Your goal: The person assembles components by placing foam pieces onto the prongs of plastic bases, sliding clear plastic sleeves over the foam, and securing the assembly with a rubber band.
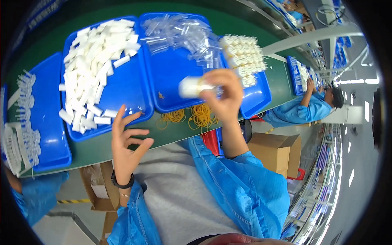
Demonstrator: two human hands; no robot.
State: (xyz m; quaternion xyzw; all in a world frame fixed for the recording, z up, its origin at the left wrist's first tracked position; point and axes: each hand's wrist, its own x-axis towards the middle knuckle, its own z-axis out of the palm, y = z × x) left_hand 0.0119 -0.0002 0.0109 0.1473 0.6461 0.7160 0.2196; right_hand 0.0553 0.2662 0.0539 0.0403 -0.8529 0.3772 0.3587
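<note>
My right hand [226,96] is closed around a small white bundle [190,87], smeared by motion, with a yellowish band seeming to cross it. It is above the middle blue tray [167,77], which has clear plastic pieces [183,32] heaped at its far side. My left hand [126,143], fingers spread and nothing in them, hovers at the near edge of another blue tray [128,90]. White rectangular pieces [92,61] are piled in that tray. Below the middle tray, two heaps of yellow rubber bands [202,116] lie on the green table.
Bundled white pronged pieces [245,57] stand in a blue tray [261,92] on the right. The left tray [49,134] has rows of white pronged pieces [25,94]. A co-worker [302,104] sits farther right; another person's blue sleeve [41,196] shows lower left. A cardboard box [269,151] is below the table.
</note>
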